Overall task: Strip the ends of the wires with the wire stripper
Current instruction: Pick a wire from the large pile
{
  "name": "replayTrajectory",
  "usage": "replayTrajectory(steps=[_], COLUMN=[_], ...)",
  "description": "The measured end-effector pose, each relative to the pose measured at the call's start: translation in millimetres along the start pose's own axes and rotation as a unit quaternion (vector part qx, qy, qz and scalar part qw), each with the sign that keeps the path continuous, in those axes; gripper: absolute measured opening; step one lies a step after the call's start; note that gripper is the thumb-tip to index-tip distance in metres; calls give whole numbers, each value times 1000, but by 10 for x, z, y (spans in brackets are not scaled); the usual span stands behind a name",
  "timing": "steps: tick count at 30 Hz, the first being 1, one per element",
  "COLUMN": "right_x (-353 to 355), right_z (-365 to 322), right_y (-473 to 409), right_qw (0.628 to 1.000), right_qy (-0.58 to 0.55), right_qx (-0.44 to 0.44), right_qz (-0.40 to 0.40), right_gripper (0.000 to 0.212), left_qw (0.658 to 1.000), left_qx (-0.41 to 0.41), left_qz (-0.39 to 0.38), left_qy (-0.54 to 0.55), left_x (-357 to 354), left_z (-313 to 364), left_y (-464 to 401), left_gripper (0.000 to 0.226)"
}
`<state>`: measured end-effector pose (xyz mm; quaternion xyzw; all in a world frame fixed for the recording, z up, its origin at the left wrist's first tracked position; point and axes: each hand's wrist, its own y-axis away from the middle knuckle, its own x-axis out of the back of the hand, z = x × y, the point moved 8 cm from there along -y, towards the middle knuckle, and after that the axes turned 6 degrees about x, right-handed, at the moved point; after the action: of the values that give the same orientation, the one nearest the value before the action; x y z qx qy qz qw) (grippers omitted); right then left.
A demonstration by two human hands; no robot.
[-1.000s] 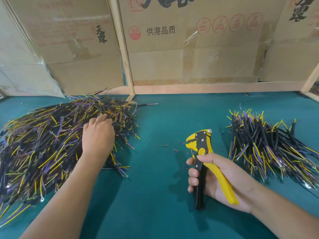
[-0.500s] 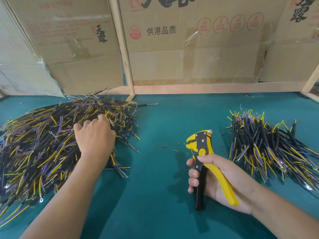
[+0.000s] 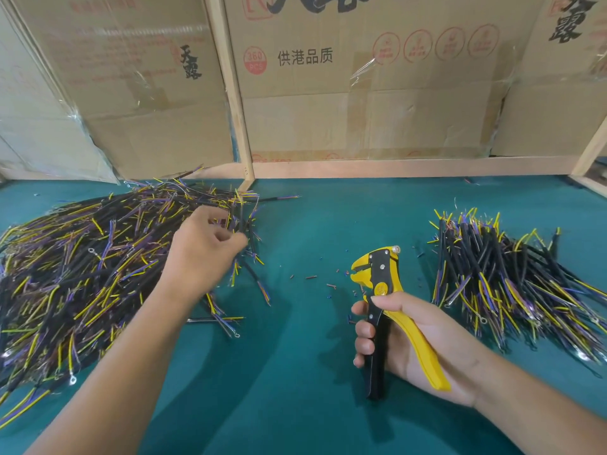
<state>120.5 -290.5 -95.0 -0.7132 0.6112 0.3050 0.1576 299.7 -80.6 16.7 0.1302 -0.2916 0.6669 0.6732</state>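
Note:
A big heap of black cables with yellow and purple cores [image 3: 82, 274] covers the left of the green table. My left hand [image 3: 203, 254] is at the heap's right edge, its curled fingers and thumb pinching a black cable [image 3: 242, 221] that stands nearly upright there. My right hand [image 3: 410, 343] grips the handles of the yellow-and-black wire stripper [image 3: 377, 277], jaws pointing up and away, nothing in them. A second pile of cables [image 3: 512, 284] lies to the right of the stripper.
Small bits of cut insulation [image 3: 331, 285] are scattered on the green table top [image 3: 312, 372] just left of the stripper's jaws. Cardboard boxes [image 3: 361, 93] and a wooden frame [image 3: 230, 93] close off the back of the table.
My left hand has moved right across the heap to its right edge and closed its fingers on a cable. My right hand and the stripper have stayed in place.

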Motion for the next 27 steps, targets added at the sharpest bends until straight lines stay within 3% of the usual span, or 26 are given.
replayTrajectory(steps=[2, 5, 13, 27], right_x=[-27, -112, -4, 210], right_z=[-14, -76, -3, 125], right_y=[18, 65, -18, -167], right_qw=[999, 999, 999, 995], right_qy=[-23, -35, -30, -84], right_qx=[-1, 2, -5, -21], right_qz=[23, 34, 32, -42], right_gripper=[38, 35, 37, 29], left_qw=[982, 945, 892, 874], left_qx=[8, 4, 11, -15], left_qz=[-69, -154, -230, -247], left_qy=[177, 288, 388, 418], left_x=[-125, -349, -597, -682], left_z=[139, 300, 456, 579], left_y=[96, 258, 494, 631], left_gripper=[37, 41, 25, 15])
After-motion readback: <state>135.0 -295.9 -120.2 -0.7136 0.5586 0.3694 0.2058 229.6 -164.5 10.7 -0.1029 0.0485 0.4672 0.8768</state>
